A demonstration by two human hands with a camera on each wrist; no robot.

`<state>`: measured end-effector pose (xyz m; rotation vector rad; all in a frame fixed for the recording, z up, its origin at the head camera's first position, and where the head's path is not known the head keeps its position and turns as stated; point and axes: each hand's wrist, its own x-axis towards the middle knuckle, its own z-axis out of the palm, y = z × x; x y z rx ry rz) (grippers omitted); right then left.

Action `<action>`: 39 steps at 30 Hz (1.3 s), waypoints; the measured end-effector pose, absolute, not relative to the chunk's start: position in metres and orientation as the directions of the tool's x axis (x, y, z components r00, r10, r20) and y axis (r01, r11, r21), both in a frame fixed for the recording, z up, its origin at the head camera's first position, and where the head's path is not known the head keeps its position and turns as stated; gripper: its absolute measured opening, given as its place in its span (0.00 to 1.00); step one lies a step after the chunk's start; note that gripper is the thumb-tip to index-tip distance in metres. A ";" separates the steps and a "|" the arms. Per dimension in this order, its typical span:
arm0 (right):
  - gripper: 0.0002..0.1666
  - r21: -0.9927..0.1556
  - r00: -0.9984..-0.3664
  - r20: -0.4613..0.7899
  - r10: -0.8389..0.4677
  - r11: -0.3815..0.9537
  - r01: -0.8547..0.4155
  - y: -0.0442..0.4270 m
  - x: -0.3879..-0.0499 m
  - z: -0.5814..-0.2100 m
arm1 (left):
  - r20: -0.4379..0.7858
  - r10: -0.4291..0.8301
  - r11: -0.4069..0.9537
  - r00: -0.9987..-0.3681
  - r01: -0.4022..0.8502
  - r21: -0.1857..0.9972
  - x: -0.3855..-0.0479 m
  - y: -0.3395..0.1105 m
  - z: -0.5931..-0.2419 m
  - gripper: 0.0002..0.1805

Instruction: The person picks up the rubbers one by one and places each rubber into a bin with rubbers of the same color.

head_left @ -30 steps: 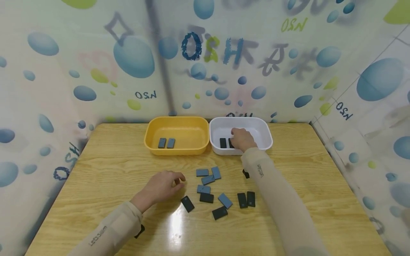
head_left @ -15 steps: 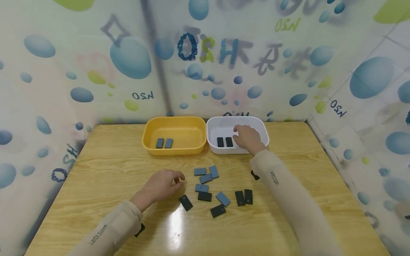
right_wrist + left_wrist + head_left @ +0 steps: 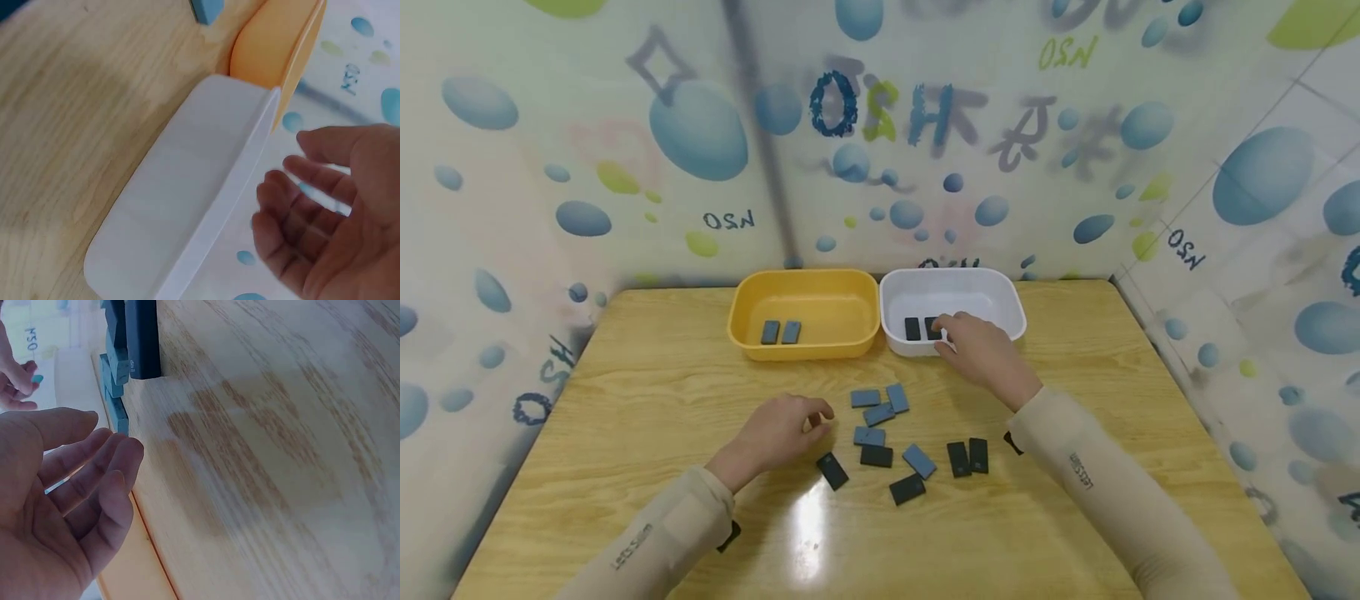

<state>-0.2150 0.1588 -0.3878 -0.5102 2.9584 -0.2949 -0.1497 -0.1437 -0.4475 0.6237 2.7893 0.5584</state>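
Note:
My right hand (image 3: 988, 354) is over the front rim of the white bin (image 3: 1011, 321), fingers loosely bent and holding nothing. In the right wrist view, that hand (image 3: 337, 206) has a gap between thumb and fingers. Two black blocks (image 3: 912, 329) lie in the white bin, one partly behind my fingertips. Low over the table, my left hand (image 3: 778, 433) is relaxed with nothing in it, as the left wrist view of the hand (image 3: 69, 494) confirms. Near it lie a black block (image 3: 832, 472) and several blue-grey blocks (image 3: 869, 437), all small flat rectangles.
A yellow bin (image 3: 865, 325) holding two blue-grey blocks (image 3: 791, 332) stands against the white one. More black blocks (image 3: 907, 489) are scattered on the wooden table (image 3: 655, 375), with a pair (image 3: 958, 459) at the right. A patterned wall (image 3: 925, 150) rises behind the bins.
My right hand has left the second black block inside the white bin and drawn back towards me, over the front rim. My left hand stays in place. The head view has shifted slightly.

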 end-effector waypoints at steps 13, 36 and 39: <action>0.15 -0.265 -0.826 -0.180 -0.534 0.835 -0.482 0.157 -0.172 -0.415 | -0.121 0.452 0.833 -0.884 0.370 0.411 -0.152 -0.141 -0.446 0.08; 0.12 -0.298 -0.799 -0.198 -0.568 0.811 -0.503 0.161 -0.149 -0.435 | -0.004 0.557 0.793 -0.831 0.530 0.302 -0.165 -0.119 -0.444 0.14; 0.13 -0.300 -0.799 -0.192 -0.569 0.810 -0.505 0.162 -0.149 -0.434 | 0.018 0.588 0.777 -0.808 0.571 0.266 -0.169 -0.112 -0.444 0.15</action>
